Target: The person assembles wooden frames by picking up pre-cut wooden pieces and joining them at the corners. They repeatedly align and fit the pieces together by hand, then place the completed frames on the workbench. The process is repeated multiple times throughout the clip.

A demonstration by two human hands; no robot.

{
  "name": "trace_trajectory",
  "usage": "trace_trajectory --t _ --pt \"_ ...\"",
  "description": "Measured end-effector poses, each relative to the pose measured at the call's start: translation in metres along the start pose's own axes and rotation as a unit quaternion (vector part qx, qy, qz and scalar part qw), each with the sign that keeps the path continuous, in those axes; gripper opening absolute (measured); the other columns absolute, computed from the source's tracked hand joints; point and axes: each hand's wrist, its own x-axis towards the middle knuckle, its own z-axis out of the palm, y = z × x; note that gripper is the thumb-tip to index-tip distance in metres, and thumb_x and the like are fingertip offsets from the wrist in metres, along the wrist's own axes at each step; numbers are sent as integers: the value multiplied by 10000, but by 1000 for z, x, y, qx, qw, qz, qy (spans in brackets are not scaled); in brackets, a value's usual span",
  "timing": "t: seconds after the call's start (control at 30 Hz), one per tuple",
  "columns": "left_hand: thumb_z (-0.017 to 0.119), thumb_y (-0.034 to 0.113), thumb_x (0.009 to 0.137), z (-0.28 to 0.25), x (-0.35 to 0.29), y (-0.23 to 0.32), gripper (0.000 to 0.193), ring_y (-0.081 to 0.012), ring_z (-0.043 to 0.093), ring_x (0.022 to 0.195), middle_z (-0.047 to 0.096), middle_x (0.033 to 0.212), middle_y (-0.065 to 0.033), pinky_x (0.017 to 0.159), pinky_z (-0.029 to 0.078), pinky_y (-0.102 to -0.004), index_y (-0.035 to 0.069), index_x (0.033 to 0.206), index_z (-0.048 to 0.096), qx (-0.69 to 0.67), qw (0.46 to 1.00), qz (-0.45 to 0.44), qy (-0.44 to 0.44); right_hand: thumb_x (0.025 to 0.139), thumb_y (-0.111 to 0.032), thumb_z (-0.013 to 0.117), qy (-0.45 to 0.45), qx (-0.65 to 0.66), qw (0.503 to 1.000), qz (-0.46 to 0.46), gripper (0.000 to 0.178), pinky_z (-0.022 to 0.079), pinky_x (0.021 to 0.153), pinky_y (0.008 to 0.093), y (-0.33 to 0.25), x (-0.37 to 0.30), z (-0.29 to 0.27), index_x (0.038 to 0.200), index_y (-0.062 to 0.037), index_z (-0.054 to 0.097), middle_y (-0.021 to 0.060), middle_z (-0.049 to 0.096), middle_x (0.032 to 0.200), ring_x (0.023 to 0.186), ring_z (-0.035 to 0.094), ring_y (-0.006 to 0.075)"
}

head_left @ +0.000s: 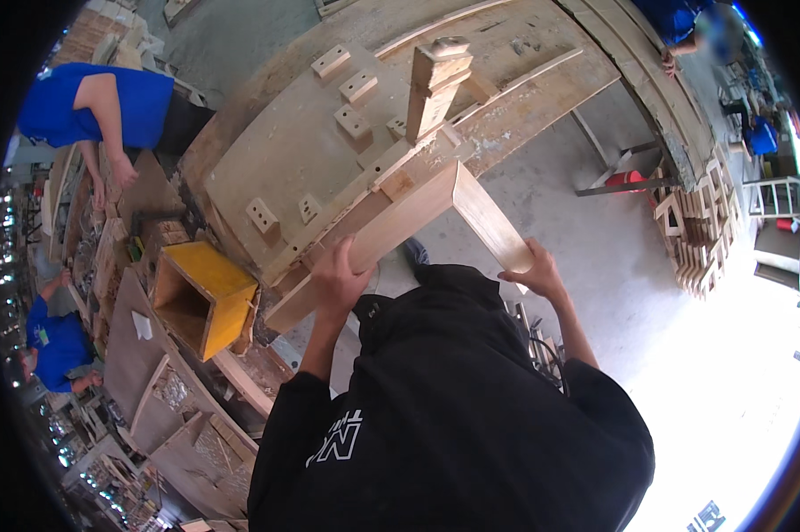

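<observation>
An angled wooden frame piece [409, 213], two pale boards meeting at a corner, is held in front of my body. My left hand [340, 277] grips its longer board, which slants from lower left up to the corner. My right hand [538, 271] is closed on the free end of the shorter board. Right beyond the longer board is the edge of a wooden workbench [267, 191]. A wooden block post [431, 93] stands upright on this edge, close to the frame's corner. Several small drilled wooden blocks [331, 61] are set on the bench top.
A yellow box-like wooden container [227, 282] stands left of the bench. Other people in blue shirts [129, 106] work at the left and upper right. Stacked wooden frames [694, 226] lie at the right, near a red object [626, 179] under another bench.
</observation>
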Motion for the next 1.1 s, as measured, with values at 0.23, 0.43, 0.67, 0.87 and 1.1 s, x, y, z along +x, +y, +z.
trace_trajectory --t 0.23,0.43,0.67,0.87,1.1 --pt "865 378 634 -130 98 19 680 -351 646 858 648 917 -175 748 524 -418 28 1126 552 -44 989 -45 -136 515 -291 871 79 1 982 -174 608 512 716 370 -67 19 -41 986 -17 602 155 659 834 786 660 247" --pt "890 393 622 -214 143 24 611 -142 504 646 506 709 -58 616 442 -298 39 1045 627 -120 952 17 -280 477 -323 920 105 101 957 -253 662 526 697 348 -89 9 -44 922 11 563 150 666 810 773 651 188" --pt "861 332 630 -263 188 49 476 -209 612 656 602 845 -69 603 494 -353 37 904 609 42 973 208 -92 570 -209 898 293 52 882 -366 534 495 659 365 -152 0 -79 899 -19 523 139 583 798 722 604 314" --pt "743 52 683 -259 238 38 235 -268 671 794 605 861 -75 656 562 -372 52 858 587 225 902 345 131 653 27 725 525 -69 681 -506 340 514 663 390 -187 29 -104 912 -44 517 132 601 871 756 622 310" --pt "728 -19 647 -258 276 41 217 -279 668 927 589 825 -72 719 586 -392 50 788 579 250 794 472 290 659 -70 848 654 -146 522 -527 376 583 726 408 -208 24 -115 890 -50 553 125 659 911 856 693 339"
